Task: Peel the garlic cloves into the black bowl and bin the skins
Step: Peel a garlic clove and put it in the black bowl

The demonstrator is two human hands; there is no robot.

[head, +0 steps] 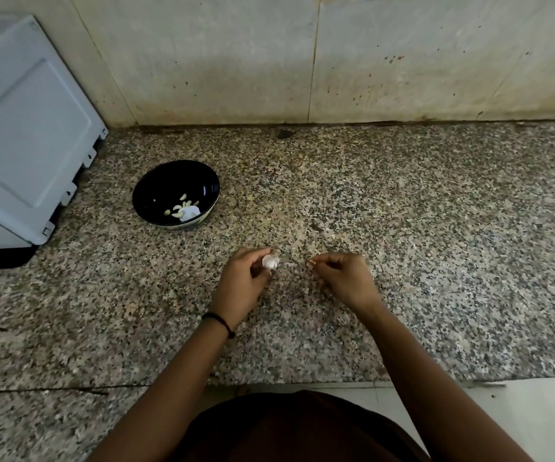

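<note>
Mid-peel on one garlic clove [270, 261]; gripped in the curled fingers of the left hand [246, 278], over the middle of the counter [436, 211], nearer its front edge than the wall; papery skin seemingly on most of it. Right hand [344, 278] just beside, apart from the clove; thumb and forefinger pinched shut on something pale, probably a shred of skin [310, 262], too small to confirm. Black bowl [159, 185] towards the back-left of the counter, well apart from both hands; several peeled cloves [179, 210] inside, plus one white scrap, possibly skin, cannot tell. No bin in view.

To do the step well, by judgement: pin the clove by its sides in the left hand; catch a loose edge at the root end with the right thumbnail; pull along the length rather than across, to strip in one sheet; rotate, repeat; check for the thin inner film before dropping into the bowl. Gather shreds in one heap or in the right palm, not scattered over speckled stone where hard to spot; fish out the white scrap if skin.

Writing: none legible; pale grey case [26, 128] at the left edge unbranded, only small arrow-like marks by its clips; dark cord [219, 323] on the left wrist.
</note>
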